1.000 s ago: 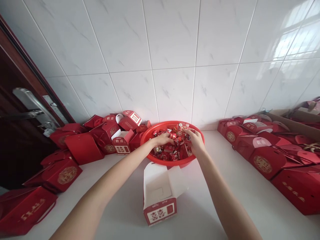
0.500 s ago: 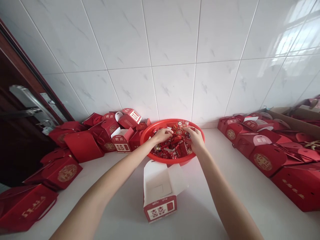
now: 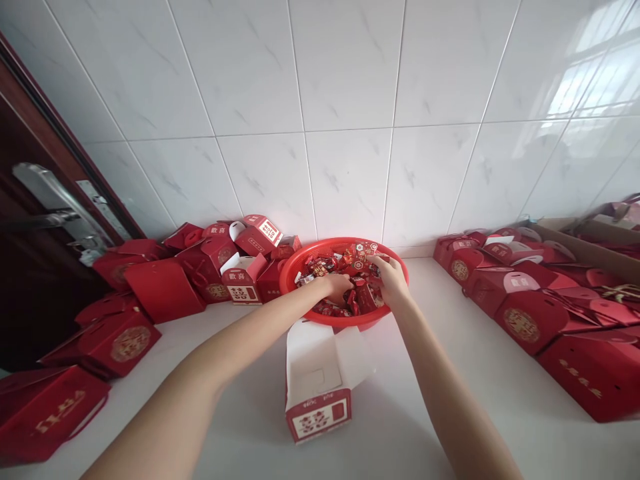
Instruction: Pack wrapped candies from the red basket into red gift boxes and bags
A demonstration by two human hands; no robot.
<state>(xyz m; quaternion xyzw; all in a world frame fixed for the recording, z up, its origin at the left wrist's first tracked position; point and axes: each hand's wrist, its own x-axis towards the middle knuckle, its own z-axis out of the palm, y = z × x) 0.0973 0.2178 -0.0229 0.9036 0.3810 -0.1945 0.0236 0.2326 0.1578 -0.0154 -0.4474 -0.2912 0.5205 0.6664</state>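
Note:
A red plastic basket (image 3: 287, 293) full of small wrapped sweets (image 3: 327, 265) stands against the tiled wall. My left hand (image 3: 340, 285) reaches down among the sweets near the middle, its fingertips buried and out of sight. At the basket's right side, my right hand (image 3: 394, 279) has its fingers closed on a red packet printed with white flowers (image 3: 361, 256); its palm side is hidden. In front of the basket, nearer to me, sits an open red-and-white carton (image 3: 317, 390). Its inside is white, its flaps stand up, and I see nothing in it.
Several red gift boxes (image 3: 215, 263) stand crowded on the left, beside a dark door with a metal handle (image 3: 60, 207). More red boxes (image 3: 530, 313) line the right side, with a brown cardboard box (image 3: 575, 243) behind them. Everything stands on a white countertop (image 3: 240, 413).
My left hand has moved right and down, deeper into the sweets. My right hand stays at the basket's right side with the printed packet at its fingertips. The open carton has not moved.

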